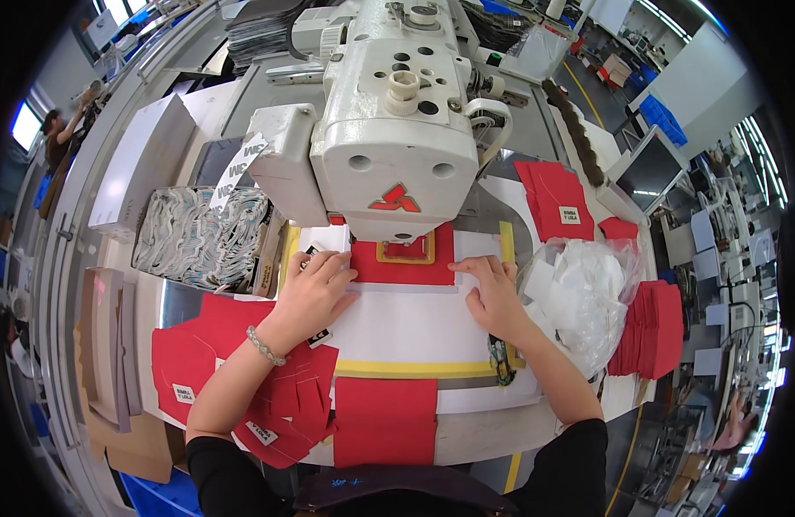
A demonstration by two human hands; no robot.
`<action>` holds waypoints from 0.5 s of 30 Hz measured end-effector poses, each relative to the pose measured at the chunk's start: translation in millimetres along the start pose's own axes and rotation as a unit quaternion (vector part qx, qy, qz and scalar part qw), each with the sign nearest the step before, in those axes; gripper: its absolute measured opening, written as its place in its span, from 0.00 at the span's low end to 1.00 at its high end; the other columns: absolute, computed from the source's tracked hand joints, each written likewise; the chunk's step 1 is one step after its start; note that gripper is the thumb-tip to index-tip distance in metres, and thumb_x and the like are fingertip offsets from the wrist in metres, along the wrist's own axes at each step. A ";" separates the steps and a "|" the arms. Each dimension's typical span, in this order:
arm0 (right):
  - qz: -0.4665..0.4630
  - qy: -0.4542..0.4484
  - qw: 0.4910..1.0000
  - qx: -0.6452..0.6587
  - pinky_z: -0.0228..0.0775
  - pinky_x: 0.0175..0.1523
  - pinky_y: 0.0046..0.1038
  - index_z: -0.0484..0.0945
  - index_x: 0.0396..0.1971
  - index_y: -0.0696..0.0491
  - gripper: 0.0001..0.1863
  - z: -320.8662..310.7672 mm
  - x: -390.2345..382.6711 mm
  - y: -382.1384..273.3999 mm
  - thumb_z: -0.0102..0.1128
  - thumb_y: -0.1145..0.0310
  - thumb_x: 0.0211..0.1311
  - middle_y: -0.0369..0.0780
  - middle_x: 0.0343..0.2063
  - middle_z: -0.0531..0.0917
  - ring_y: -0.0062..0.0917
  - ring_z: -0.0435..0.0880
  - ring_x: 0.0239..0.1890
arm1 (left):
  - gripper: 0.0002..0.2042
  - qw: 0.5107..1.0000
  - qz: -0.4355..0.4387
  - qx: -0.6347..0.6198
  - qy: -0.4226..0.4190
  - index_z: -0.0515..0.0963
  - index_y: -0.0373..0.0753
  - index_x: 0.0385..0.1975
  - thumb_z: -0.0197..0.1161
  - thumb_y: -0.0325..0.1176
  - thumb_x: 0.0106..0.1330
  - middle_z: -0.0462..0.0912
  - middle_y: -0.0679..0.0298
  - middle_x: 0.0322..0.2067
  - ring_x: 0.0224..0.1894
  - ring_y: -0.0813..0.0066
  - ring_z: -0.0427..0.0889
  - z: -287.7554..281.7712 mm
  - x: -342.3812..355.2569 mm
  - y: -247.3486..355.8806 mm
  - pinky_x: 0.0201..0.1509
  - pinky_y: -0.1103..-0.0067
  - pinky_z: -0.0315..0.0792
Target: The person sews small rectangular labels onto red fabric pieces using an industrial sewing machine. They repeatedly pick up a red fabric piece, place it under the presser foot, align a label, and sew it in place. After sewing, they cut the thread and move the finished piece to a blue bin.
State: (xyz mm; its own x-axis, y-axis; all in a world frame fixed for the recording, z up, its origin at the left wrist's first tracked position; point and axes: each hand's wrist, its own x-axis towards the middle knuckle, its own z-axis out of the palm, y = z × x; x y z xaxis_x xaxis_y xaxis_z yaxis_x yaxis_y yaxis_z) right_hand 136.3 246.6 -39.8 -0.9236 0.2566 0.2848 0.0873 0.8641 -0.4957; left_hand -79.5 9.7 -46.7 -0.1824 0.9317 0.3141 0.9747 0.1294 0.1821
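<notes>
A red fabric piece (371, 265) lies under the head of a large white sewing machine (389, 164). Pressing on it from above is a yellow-edged clamp frame (406, 250). My left hand (315, 289) rests at the fabric's left edge, fingers stretched forward and thumb apart. Partly covered by that hand is a small black-and-white label (309, 251). At the fabric's right edge, my right hand (494, 295) touches the corner with an outstretched index finger, its thumb spread. Neither hand grips anything visible. Both rest over the white work plate (397, 323).
Red pieces with white labels (186, 358) overlap at left, a red panel (384, 422) lies in front. A box of bundled label strips (203, 237) stands left. On the right are a plastic bag of white pieces (578, 293), red stacks (651, 332) and thread snips (501, 362).
</notes>
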 end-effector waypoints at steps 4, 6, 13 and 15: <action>-0.015 -0.003 1.000 -0.014 0.52 0.50 0.34 0.73 0.48 0.49 0.23 2.7 -4.8 3.1 0.52 0.80 0.48 0.35 0.37 0.83 0.29 0.75 0.47 | 0.13 1.000 -0.005 -0.009 -0.005 0.79 0.42 0.40 0.68 0.37 0.58 0.77 0.64 0.52 0.56 0.67 0.73 -1.4 0.2 1.2 0.57 0.65 0.60; -0.030 -0.008 0.999 -0.033 0.52 0.50 0.35 0.74 0.47 0.48 0.23 3.3 -6.8 2.5 0.53 0.80 0.47 0.34 0.34 0.82 0.30 0.75 0.46 | 0.13 1.000 -0.006 -0.015 -0.006 0.79 0.42 0.40 0.68 0.37 0.58 0.77 0.64 0.52 0.55 0.67 0.73 -1.1 0.1 0.6 0.57 0.65 0.60; -0.072 -0.012 0.994 -0.082 0.50 0.47 0.35 0.76 0.45 0.46 0.22 5.3 -13.1 -0.2 0.55 0.78 0.46 0.31 0.30 0.81 0.27 0.75 0.45 | 0.12 1.000 -0.002 -0.006 0.001 0.80 0.42 0.38 0.69 0.37 0.56 0.77 0.65 0.50 0.54 0.70 0.73 -3.6 -0.7 -0.1 0.57 0.67 0.61; -0.073 -0.011 0.994 -0.082 0.50 0.47 0.35 0.76 0.44 0.46 0.22 5.3 -14.3 -1.0 0.55 0.78 0.46 0.30 0.30 0.81 0.26 0.75 0.44 | 0.12 1.000 -0.003 -0.003 -0.003 0.79 0.43 0.39 0.68 0.37 0.57 0.77 0.66 0.51 0.55 0.69 0.73 -1.8 -2.6 -1.0 0.57 0.65 0.60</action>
State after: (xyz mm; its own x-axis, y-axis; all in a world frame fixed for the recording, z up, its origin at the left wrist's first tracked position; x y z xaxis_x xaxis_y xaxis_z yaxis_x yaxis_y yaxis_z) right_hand 147.5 239.8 -47.7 -0.9386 0.1151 0.3251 0.0096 0.9510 -0.3091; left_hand -80.2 6.6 -46.0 -0.1877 0.9329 0.3073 0.9729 0.1336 0.1889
